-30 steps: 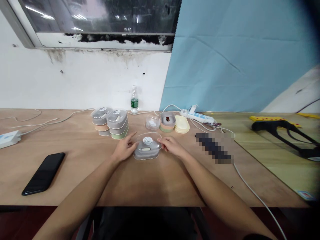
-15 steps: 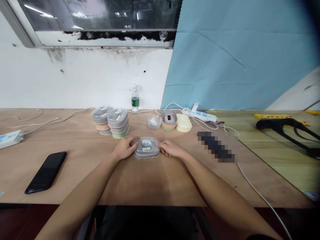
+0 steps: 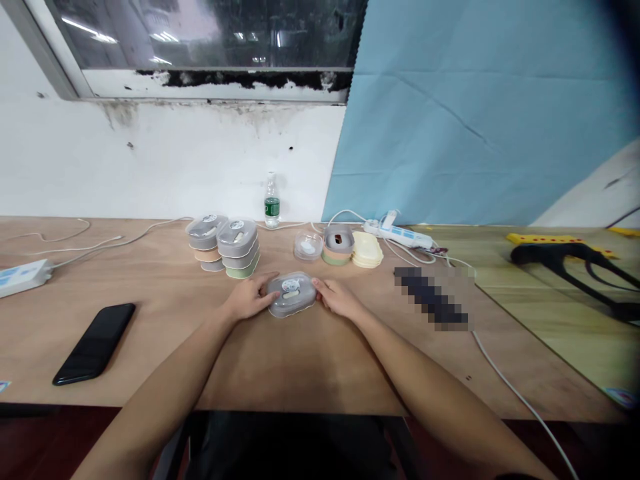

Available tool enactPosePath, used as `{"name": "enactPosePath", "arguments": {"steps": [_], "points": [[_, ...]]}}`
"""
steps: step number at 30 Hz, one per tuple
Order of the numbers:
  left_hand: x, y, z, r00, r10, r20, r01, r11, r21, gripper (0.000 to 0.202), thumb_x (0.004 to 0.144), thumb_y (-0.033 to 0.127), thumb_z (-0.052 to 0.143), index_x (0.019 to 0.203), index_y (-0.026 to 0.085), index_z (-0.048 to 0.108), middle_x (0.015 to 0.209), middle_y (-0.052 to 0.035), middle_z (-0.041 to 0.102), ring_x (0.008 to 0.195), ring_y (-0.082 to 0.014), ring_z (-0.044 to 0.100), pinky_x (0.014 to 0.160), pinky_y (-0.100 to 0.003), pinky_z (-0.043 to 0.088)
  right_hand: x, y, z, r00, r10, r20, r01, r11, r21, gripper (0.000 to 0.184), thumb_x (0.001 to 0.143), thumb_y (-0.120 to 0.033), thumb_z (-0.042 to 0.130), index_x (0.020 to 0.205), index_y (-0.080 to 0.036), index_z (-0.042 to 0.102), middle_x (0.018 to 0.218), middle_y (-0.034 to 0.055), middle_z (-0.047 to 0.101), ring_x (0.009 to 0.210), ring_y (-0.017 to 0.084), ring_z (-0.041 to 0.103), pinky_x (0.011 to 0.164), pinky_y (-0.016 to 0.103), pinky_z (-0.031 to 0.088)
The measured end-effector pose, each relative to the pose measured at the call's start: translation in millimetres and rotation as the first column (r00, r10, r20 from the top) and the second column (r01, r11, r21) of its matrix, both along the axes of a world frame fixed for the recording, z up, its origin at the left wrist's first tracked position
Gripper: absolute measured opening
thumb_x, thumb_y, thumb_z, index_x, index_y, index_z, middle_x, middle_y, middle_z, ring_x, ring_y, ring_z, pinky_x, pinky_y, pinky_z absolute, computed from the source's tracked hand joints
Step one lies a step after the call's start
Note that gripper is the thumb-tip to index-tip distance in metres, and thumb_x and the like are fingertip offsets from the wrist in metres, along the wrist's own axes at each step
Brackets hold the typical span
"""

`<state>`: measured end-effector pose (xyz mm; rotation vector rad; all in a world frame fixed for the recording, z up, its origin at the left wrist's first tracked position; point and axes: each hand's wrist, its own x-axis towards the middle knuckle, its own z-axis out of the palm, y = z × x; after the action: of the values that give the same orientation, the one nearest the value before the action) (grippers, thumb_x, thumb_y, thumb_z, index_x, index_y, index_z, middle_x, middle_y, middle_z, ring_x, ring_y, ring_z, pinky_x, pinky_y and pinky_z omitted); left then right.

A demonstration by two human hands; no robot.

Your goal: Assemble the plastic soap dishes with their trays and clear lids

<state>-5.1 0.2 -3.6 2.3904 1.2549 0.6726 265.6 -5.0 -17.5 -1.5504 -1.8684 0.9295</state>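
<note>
Grey plastic oval tub [image 3: 291, 295] lies flat on the plywood table [image 3: 150, 333], lower centre of frame, clamped at both ends by L hand [image 3: 245, 299] and R hand [image 3: 339, 298]; even pressure from both sides keeps it level. Black smartphone [image 3: 94, 344] lower left. Stacked lidded tubs [image 3: 238, 247] upper centre, clear plastic bottle [image 3: 272, 200] behind.

Round lid label [image 3: 291, 285], green bottle label [image 3: 272, 207], both unreadable
</note>
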Motion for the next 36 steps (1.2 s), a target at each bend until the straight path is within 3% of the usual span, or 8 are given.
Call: {"name": "enactPosePath", "arguments": {"steps": [4, 7, 13, 15, 19, 22, 29, 36], "points": [[4, -2, -1.1, 0.998, 0.058, -0.009, -0.056, 0.985, 0.163, 0.044, 0.087, 0.049, 0.052, 0.122, 0.023, 0.061, 0.087, -0.0039, 0.068, 0.068, -0.0153, 0.060, 0.065, -0.027, 0.045, 0, 2, -4.0, 0.996, 0.028, -0.083, -0.031, 0.999, -0.033, 0.059, 0.090, -0.063, 0.031, 0.101, -0.015, 0.064, 0.047, -0.0039, 0.053, 0.039, 0.012, 0.048, 0.044, 0.022, 0.034], [9, -2, -5.4, 0.997, 0.076, 0.009, -0.076, 0.957, 0.280, 0.035, 0.090, 0.046, 0.049, 0.112, 0.024, 0.066, 0.101, -0.0064, 0.066, 0.082, -0.0168, 0.063, 0.073, -0.027, 0.048, -1, 1, -5.1, 0.995, 0.098, -0.032, -0.096, 0.994, 0.052, 0.060, 0.086, -0.058, 0.046, 0.128, -0.017, 0.054, 0.048, -0.0049, 0.054, 0.046, 0.014, 0.052, 0.047, 0.023, 0.036], [11, -4, -5.0, 0.998, 0.038, -0.059, -0.019, 0.956, 0.294, 0.034, 0.091, 0.045, 0.046, 0.113, 0.027, 0.064, 0.122, -0.0044, 0.060, 0.103, -0.0201, 0.062, 0.085, -0.031, 0.050, 3, 3, -1.1, 0.989, -0.032, 0.141, -0.018, 0.941, 0.337, 0.045, 0.085, -0.051, 0.052, 0.118, -0.021, 0.063, 0.063, -0.0007, 0.060, 0.058, 0.015, 0.054, 0.055, 0.026, 0.037], [11, -4, -3.5, 0.993, 0.069, -0.096, -0.041, 0.964, 0.262, 0.046, 0.084, 0.054, 0.055, 0.120, 0.027, 0.060, 0.128, -0.0052, 0.056, 0.104, -0.0233, 0.062, 0.085, -0.034, 0.051, 17, 10, 2.4, 0.977, -0.201, 0.078, 0.144, 0.878, 0.456, 0.039, 0.087, -0.049, 0.049, 0.108, -0.021, 0.067, 0.067, 0.0011, 0.062, 0.061, 0.017, 0.055, 0.060, 0.027, 0.040], [11, -1, -5.2, 0.974, 0.161, -0.161, -0.123, 0.968, 0.219, 0.057, 0.080, 0.052, 0.060, 0.132, 0.029, 0.051, 0.137, -0.0068, 0.049, 0.107, -0.0263, 0.060, 0.082, -0.035, 0.053, 65, 30, 3.3, 0.858, -0.500, -0.121, 0.467, 0.659, 0.589, 0.038, 0.089, -0.043, 0.042, 0.106, -0.017, 0.064, 0.081, 0.0063, 0.066, 0.073, 0.020, 0.058, 0.069, 0.030, 0.043], [11, 4, -8.9, 0.950, 0.256, -0.177, -0.219, 0.954, 0.207, 0.053, 0.085, 0.043, 0.056, 0.135, 0.028, 0.047, 0.141, -0.0089, 0.045, 0.107, -0.0278, 0.060, 0.079, -0.036, 0.053, 97, 42, -4.4, 0.783, -0.619, -0.062, 0.501, 0.568, 0.654, 0.038, 0.086, -0.037, 0.044, 0.110, -0.015, 0.063, 0.098, 0.0120, 0.064, 0.088, 0.024, 0.057, 0.079, 0.036, 0.044], [10, 8, -12.0, 0.928, 0.330, -0.174, -0.293, 0.933, 0.208, 0.054, 0.088, 0.041, 0.051, 0.139, 0.026, 0.041, 0.144, -0.0124, 0.040, 0.108, -0.0304, 0.059, 0.077, -0.039, 0.053, 115, 62, -30.7, 0.735, -0.646, 0.206, 0.386, 0.648, 0.657, 0.036, 0.081, -0.029, 0.051, 0.110, -0.014, 0.066, 0.121, 0.0180, 0.055, 0.113, 0.031, 0.047, 0.099, 0.047, 0.033], [12, 9, -10.5, 0.923, 0.334, -0.190, -0.301, 0.936, 0.182, 0.059, 0.086, 0.043, 0.053, 0.141, 0.028, 0.037, 0.146, -0.0119, 0.037, 0.112, -0.0311, 0.057, 0.079, -0.039, 0.053, 124, 70, -41.4, 0.784, -0.619, 0.047, 0.473, 0.645, 0.600, 0.025, 0.076, -0.028, 0.054, 0.089, -0.017, 0.072, 0.109, 0.0153, 0.058, 0.113, 0.029, 0.049, 0.100, 0.045, 0.035]]}}
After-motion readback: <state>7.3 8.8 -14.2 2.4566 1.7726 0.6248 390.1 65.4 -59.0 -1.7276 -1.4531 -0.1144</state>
